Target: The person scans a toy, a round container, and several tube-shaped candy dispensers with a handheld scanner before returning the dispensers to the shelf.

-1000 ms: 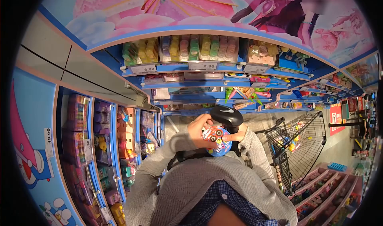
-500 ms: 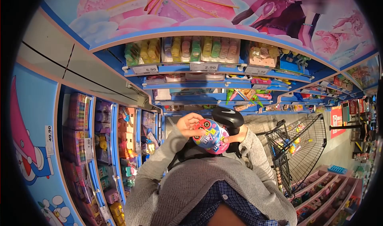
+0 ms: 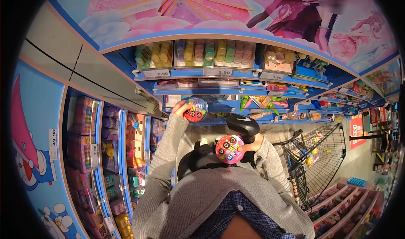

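My left hand (image 3: 181, 108) is closed on the edge of a round blue and red tin (image 3: 195, 109), held out by the lower shelves. Close to my body, my right hand (image 3: 252, 145) grips a round pink tin (image 3: 230, 149) with its thumb on the front. Black shapes and bright lettering show on both tins. They are well apart. A black rounded object (image 3: 242, 125) is just above my right hand.
Blue shelves (image 3: 236, 88) with small goods and price labels run ahead. More packed shelves (image 3: 98, 171) stand at the left. A black wire cart (image 3: 314, 159) holding a few items is at the right, above a pink tiered rack (image 3: 337, 205).
My left hand has moved up and to the left, carrying the blue and red tin away from the pink one. My right hand stays near my body, and the pink tin's face now shows fully.
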Tool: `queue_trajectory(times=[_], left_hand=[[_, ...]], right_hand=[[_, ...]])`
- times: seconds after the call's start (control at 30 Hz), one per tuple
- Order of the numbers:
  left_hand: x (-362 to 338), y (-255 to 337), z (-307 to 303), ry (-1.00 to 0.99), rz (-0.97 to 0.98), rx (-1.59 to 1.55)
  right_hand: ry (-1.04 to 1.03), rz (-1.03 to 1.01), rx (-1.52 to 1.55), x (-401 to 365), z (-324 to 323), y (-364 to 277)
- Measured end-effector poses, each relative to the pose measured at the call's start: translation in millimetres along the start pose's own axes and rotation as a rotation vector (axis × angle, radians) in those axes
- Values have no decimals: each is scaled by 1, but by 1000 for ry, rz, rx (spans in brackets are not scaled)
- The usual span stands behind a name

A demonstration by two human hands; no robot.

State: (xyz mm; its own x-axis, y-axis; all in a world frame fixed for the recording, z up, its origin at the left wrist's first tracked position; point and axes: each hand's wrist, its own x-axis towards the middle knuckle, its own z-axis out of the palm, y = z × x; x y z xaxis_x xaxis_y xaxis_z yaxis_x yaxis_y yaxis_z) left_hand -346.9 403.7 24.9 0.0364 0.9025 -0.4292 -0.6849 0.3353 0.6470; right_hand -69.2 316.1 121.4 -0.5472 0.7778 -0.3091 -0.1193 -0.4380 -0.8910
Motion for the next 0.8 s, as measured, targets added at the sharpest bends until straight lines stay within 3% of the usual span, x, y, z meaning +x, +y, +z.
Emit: queue_trajectory(times=[0.03,0.13,0.23,0.37,0.47,0.5,0.57,0.7,0.8], left_hand=[[10,0,-3,-2,1,0],[24,25,16,209,187,624],[57,27,9,33,362,670],[70,51,20,7,268,797],[55,71,43,67,294,1245],[50,75,47,66,295,1245],[43,79,51,86,507,1532],[54,77,42,84,568,1725],[41,76,54,168,510,1853]], right_hand=[[-14,-4,21,0,0,1],[-7,-21,14,-1,-2,6],[11,-31,-21,-4,-2,5],[34,-34,-29,-8,-1,5],[56,-32,-43,-11,-2,4],[57,-37,-58,-12,-3,4],[59,-44,-74,-13,-3,4],[50,-68,-34,-14,-7,10],[42,-69,-30,-15,-7,11]])
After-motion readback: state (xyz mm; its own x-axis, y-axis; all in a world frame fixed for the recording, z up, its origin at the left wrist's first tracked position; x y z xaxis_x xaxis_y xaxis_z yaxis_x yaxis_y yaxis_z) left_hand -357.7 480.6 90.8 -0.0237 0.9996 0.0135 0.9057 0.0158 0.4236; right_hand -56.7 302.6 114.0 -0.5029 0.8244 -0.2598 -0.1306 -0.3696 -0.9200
